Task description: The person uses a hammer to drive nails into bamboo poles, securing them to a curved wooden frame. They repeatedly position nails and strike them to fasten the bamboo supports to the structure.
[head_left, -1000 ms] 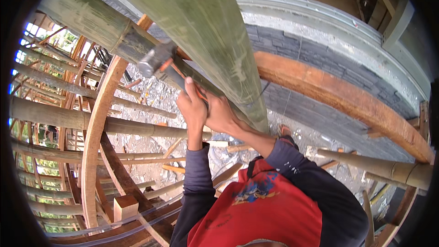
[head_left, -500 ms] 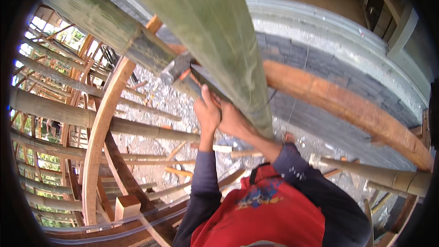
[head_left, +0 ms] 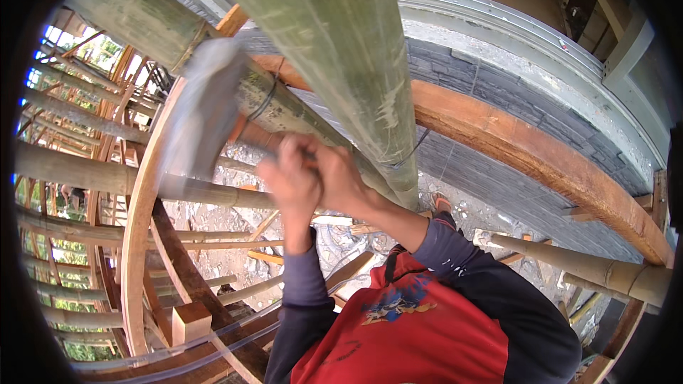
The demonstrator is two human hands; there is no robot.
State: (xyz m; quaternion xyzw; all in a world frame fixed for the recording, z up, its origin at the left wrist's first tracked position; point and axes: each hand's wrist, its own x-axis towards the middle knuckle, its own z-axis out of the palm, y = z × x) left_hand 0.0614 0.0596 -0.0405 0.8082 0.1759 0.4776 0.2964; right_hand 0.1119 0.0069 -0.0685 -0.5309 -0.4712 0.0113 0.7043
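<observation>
Both my hands grip a hammer (head_left: 257,135) by its dark and orange handle. Its large grey head is smeared by motion, up and left of my hands. My left hand (head_left: 290,186) is wrapped round the handle, slightly blurred, and my right hand (head_left: 340,176) closes on it just to the right. Beyond my hands stands a thick green bamboo pole (head_left: 341,50), broad toward the top of the view. A second bamboo pole (head_left: 142,18) slants behind the hammer head. A thin dark tie (head_left: 265,98) loops round that slanting pole.
A reddish wooden beam (head_left: 526,142) runs to the right, beside a grey stone-clad wall (head_left: 462,85). Several bamboo poles (head_left: 71,163) and a curved-looking timber (head_left: 135,256) lie on the left. A wooden block (head_left: 192,323) sits low left. Rubble (head_left: 206,220) covers the ground below.
The hammer head has swung left and nearer, away from beside the bamboo poles, and looks larger and blurred. Both hands have moved slightly left with it, keeping their grip.
</observation>
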